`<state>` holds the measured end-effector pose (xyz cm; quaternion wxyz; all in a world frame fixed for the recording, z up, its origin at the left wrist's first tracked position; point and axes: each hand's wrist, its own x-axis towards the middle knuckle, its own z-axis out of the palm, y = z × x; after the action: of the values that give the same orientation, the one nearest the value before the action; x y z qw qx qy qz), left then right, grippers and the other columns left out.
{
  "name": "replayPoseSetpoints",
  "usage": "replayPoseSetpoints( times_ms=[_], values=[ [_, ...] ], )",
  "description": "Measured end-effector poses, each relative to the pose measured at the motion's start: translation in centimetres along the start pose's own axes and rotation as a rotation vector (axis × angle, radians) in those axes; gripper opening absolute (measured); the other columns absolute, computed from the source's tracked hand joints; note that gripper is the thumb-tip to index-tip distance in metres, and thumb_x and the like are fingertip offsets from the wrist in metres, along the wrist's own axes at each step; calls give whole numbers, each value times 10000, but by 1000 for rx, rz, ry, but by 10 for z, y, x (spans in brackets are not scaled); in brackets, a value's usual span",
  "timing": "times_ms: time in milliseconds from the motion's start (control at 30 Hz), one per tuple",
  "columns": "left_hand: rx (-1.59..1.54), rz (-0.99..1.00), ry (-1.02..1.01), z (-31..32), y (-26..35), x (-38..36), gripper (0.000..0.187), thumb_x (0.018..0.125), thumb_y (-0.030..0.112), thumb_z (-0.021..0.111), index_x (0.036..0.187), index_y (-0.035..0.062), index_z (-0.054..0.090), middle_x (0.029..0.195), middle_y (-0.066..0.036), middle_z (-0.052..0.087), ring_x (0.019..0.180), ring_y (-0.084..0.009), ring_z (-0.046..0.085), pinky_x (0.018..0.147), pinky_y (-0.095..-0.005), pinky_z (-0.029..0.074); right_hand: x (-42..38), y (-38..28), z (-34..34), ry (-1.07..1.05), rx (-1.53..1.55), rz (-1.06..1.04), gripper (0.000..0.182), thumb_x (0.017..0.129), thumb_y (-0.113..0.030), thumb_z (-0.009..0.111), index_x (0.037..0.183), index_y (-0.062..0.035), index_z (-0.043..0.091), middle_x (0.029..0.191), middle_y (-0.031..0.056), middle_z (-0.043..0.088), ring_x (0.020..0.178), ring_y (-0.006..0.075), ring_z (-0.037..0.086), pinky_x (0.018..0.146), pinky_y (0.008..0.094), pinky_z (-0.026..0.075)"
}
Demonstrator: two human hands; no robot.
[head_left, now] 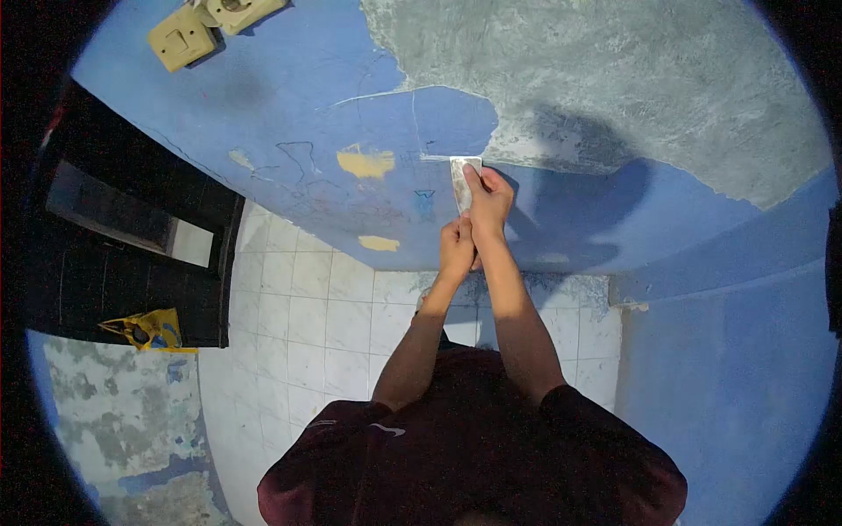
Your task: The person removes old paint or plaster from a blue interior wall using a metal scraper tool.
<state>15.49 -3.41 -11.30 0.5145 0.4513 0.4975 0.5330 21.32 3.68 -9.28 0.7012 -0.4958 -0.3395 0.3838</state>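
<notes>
While the person stood facing the blue wall [289, 96], both hands were on one scraper [463, 180]. The tool (a flat metal blade, pale grey and smeared) stood with its long axis almost straight up in the picture, and its wide straight edge pointed upward, touching the wall exactly at the border where the blue paint stopped and the bare grey plaster [631, 79] started. The blade looked like a narrow trapezoid, wider at the top edge than near the handle; the handle itself was hidden inside the fingers, so I cannot tell its material.

The right hand [489, 203] was higher, closed over the lower part of the blade, with one finger laid along the metal and pressing it to the wall. The left hand [457, 250] was just below it, clenched around the handle end, and the two hands touched each other. Both forearms were bare and stretched out from a dark red shirt [474, 447].

The wall had smooth matte blue paint with thin cracks and scribbled lines, and some yellowish patches [366, 163] where the paint was gone. The grey plaster was rough and blotchy, with an irregular ragged border. At the upper left two cream plastic switch boxes [182, 37] (square, with rounded corners) sat on the wall. Under the arms lay a floor of white square tiles [307, 324], glossy and a little dusty near the wall. Far to the left a crumpled yellow bag [145, 330] lay beside a dark doorway [123, 228].
</notes>
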Motion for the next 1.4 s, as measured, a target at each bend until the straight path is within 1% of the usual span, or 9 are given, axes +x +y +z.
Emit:
replayPoseSetpoints(
  times_ms=[700, 800, 867, 967, 1000, 1167, 1233, 1267, 1400],
  values=[
    [15, -86, 69, -2, 0, 4, 356, 975, 235, 439, 753, -1, 584, 591, -36, 532, 441, -104, 447, 376, -293, 329, 8, -11, 11, 46, -136, -27, 329, 808, -95, 741, 582, -24, 514, 572, -67, 459, 532, 46, 359, 464, 256, 255],
    [-7, -194, -94, -7, -11, 9, 370, 982, 250, 437, 770, -10, 592, 629, -37, 558, 511, -104, 477, 433, -293, 373, 7, -16, 7, 67, -146, 20, 274, 793, -119, 745, 639, 40, 584, 554, -13, 504, 527, 88, 414, 489, 287, 346],
    [87, 263, 95, 7, -35, 17, 460, 1019, 297, 406, 724, -26, 548, 525, -37, 504, 437, -104, 433, 404, -311, 340, 7, -19, 10, 60, -161, -9, 271, 795, -124, 745, 647, 41, 590, 551, -16, 506, 520, 86, 411, 490, 281, 342],
    [-2, -125, 29, 4, -17, 10, 464, 1012, 299, 422, 718, -36, 549, 524, -50, 503, 486, -115, 433, 456, -329, 363, 6, -24, 7, 20, -209, 38, 270, 796, -147, 748, 666, 44, 608, 570, -7, 535, 526, 84, 436, 497, 282, 359],
    [158, 103, 113, -1, -35, 18, 475, 1009, 301, 424, 711, -46, 552, 513, -80, 481, 523, -121, 412, 494, -342, 368, 7, -18, 8, 31, -195, -20, 273, 798, -157, 748, 669, 44, 615, 580, -7, 548, 533, 83, 449, 495, 285, 364],
    [118, -75, 11, -1, -17, 15, 505, 1012, 311, 405, 693, -56, 542, 507, -109, 454, 503, -132, 379, 484, -360, 356, 5, -19, 4, 78, -215, 2, 291, 794, -168, 752, 641, 26, 598, 565, -24, 523, 529, 84, 437, 491, 289, 359],
    [207, 215, 152, 10, -36, 20, 495, 1010, 300, 404, 701, -61, 546, 510, -123, 454, 496, -151, 384, 485, -368, 358, 6, -24, 10, 73, -228, -59, 319, 783, -176, 764, 600, -1, 569, 547, -40, 486, 530, 88, 422, 493, 293, 356],
    [97, 4, 83, 9, 4, 9, 488, 1004, 296, 415, 699, -69, 523, 520, -151, 440, 506, -181, 387, 501, -381, 363, 8, -15, 10, 63, -226, -60, 319, 783, -176, 764, 600, -1, 569, 547, -40, 486, 530, 88, 422, 493, 293, 356],
    [360, 177, 58, -25, -26, 25, 530, 1010, 341, 406, 639, -24, 505, 497, -98, 462, 426, -177, 426, 426, -371, 356, 8, 3, 20, 213, -146, 24, 329, 754, -183, 787, 597, -11, 555, 574, -35, 499, 537, 95, 423, 507, 303, 359]
  ],
)
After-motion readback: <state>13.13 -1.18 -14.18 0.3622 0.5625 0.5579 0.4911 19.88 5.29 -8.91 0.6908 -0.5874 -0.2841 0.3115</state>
